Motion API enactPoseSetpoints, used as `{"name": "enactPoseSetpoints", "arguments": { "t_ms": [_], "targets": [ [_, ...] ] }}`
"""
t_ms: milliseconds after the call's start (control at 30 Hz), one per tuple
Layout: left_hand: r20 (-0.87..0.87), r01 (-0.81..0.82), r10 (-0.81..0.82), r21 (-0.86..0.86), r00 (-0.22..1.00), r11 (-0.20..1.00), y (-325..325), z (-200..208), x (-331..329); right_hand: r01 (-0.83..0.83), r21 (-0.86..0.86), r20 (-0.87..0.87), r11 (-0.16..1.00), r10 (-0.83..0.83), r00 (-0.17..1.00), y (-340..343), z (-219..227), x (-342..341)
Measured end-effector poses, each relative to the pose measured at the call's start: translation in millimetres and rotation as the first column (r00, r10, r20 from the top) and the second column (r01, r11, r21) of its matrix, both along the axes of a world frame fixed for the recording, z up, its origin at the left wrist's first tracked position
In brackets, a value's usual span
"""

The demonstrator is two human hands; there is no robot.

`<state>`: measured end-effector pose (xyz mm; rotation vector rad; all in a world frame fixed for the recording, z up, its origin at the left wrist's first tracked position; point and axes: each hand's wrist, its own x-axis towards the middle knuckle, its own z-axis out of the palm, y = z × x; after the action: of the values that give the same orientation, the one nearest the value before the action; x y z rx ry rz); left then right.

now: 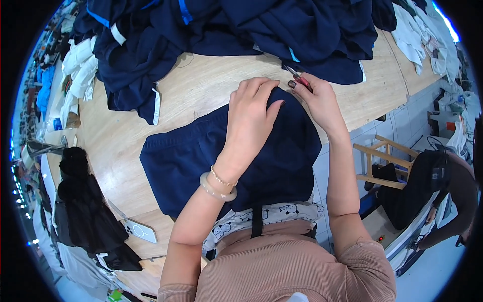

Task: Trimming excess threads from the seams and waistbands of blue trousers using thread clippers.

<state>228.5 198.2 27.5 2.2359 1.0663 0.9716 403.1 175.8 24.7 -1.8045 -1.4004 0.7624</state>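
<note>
A navy blue garment (297, 146) with a gathered elastic edge lies across the near edge of the table and my lap. My left hand (254, 98) rests on its far edge, fingers stretched over the fabric and thumb spread apart from them. In my right hand (317, 98) is a pair of red-handled thread snips (303, 79), with the metal tips pointing away to the upper left. That hand is just beyond the garment's far right corner, close to my left fingertips.
A heap of navy garments (226, 25) with white and blue strips covers the table's far side. At left are black fabric (83, 201) and a white phone (141, 230). A wooden stool (385, 160) and another person (453, 196) are at right.
</note>
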Motion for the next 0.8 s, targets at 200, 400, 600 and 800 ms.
{"name": "enactPoseSetpoints", "arguments": {
  "t_ms": [200, 400, 600, 800],
  "targets": [
    [-0.204, 0.016, -0.019, -0.016, 0.979, 1.000, 10.3, -10.5, 20.7, -0.063, -0.242, -0.611, 0.968, -0.102, 0.785, 0.1, 5.7, 7.6],
    [-0.008, -0.066, 0.065, -0.160, 0.998, 0.985, 17.2, -20.9, 18.7, 0.130, 0.098, -0.447, 0.987, -0.073, 0.891, -2.1, -3.1, 21.8],
    [-0.076, -0.065, 0.057, -0.104, 0.995, 0.992, 15.8, -15.4, 20.3, 0.040, 0.070, -0.172, 0.997, -0.027, 0.985, -26.6, -6.0, 30.4],
    [-0.105, -0.045, 0.034, -0.104, 0.994, 0.994, 15.1, -9.5, 22.5, 0.023, 0.163, 0.015, 0.986, -0.025, 1.000, -29.0, -0.7, 16.9]
  ]
}}
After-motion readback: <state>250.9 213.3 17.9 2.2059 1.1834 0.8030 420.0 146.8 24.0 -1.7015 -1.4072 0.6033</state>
